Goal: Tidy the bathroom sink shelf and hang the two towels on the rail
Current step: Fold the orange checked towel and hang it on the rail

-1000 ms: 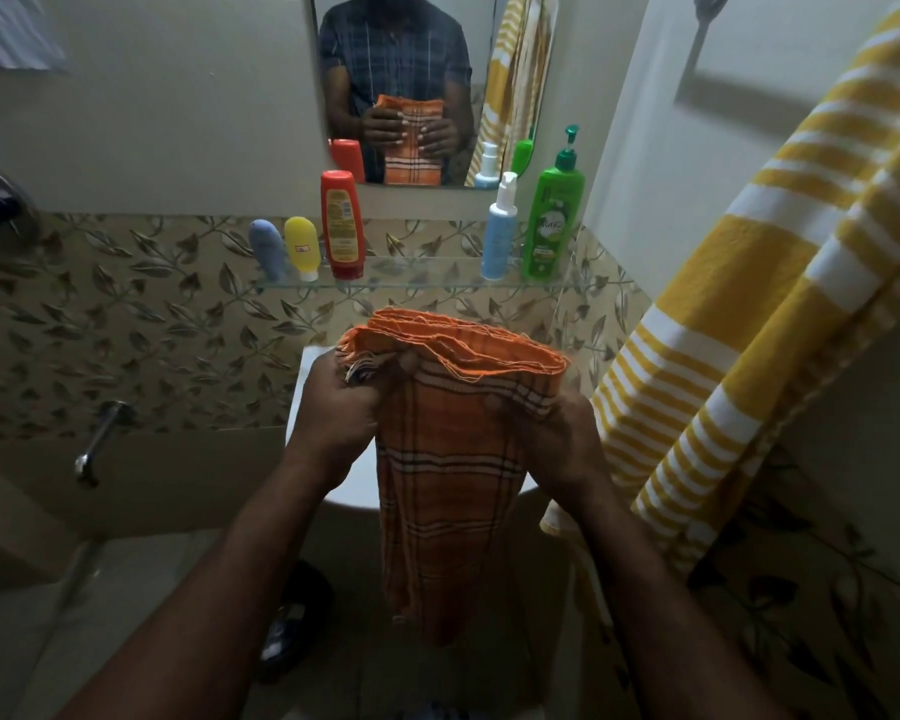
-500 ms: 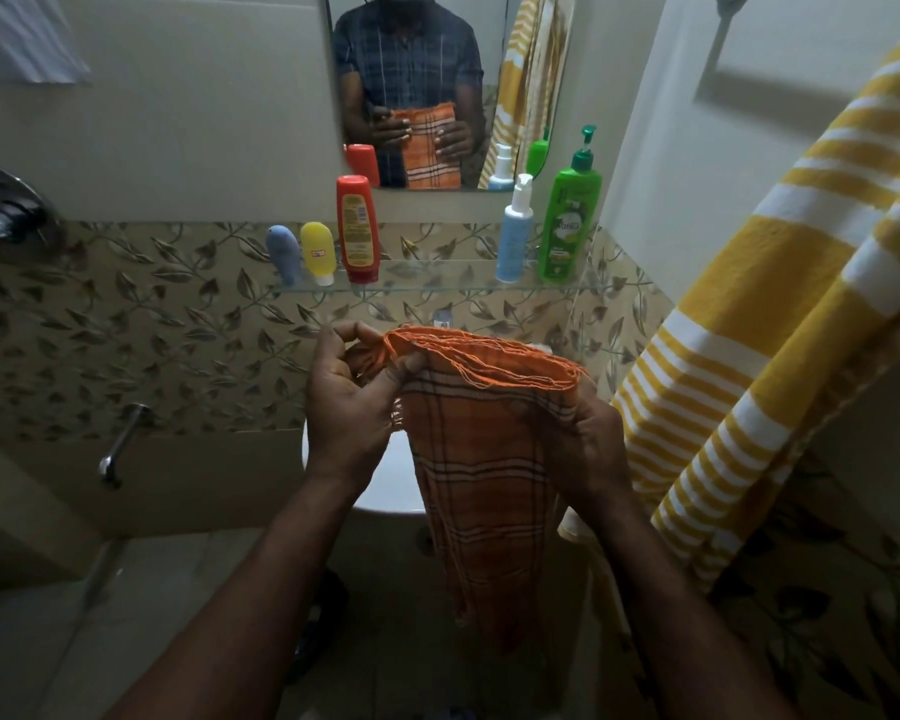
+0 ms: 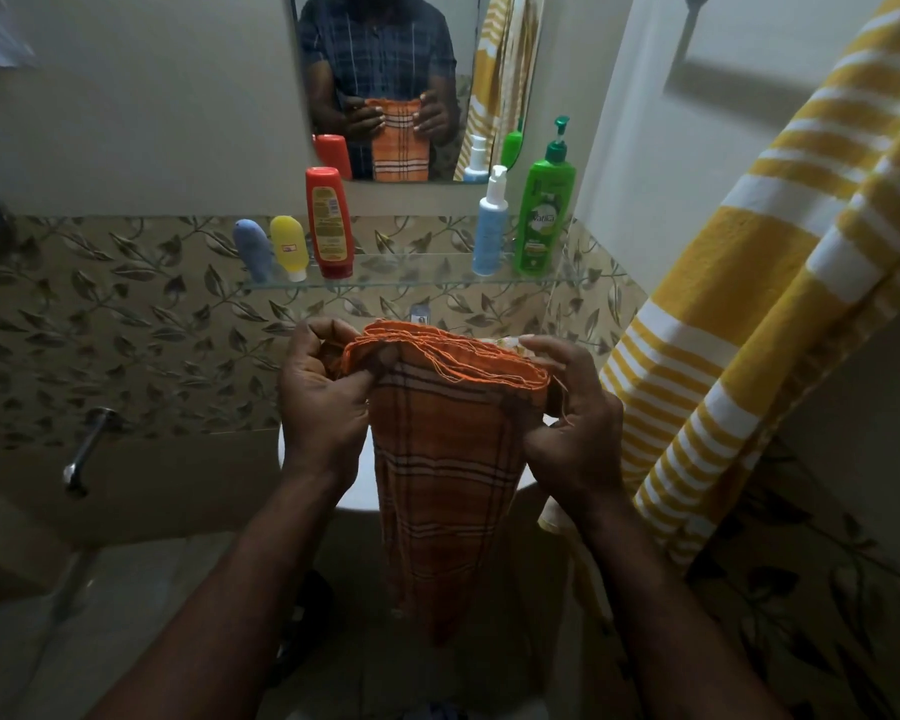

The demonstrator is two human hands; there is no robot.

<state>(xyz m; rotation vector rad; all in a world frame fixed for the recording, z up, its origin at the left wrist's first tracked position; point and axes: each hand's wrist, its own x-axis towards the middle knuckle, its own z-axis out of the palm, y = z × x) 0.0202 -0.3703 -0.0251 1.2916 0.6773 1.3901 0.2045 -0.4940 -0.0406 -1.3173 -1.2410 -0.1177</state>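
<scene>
Both hands up on the folded orange towel (image 3: 442,459), just in front of the sink (image 3: 354,493). The left hand (image 3: 323,402) pinches its top-left corner and the right hand (image 3: 572,433) grips the right edge, with the cloth hanging down between them. Farther back, 5 bottles (image 3: 328,220) stand on the glass shelf (image 3: 417,275). The yellow striped towel (image 3: 749,330) hangs at right.

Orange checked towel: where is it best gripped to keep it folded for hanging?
Likely the stacked top edge of the orange towel, pinched at both corners from the sides, as the left hand and right hand do. The layers meet there and the rest hangs free below, so that grip should keep the fold together.
</scene>
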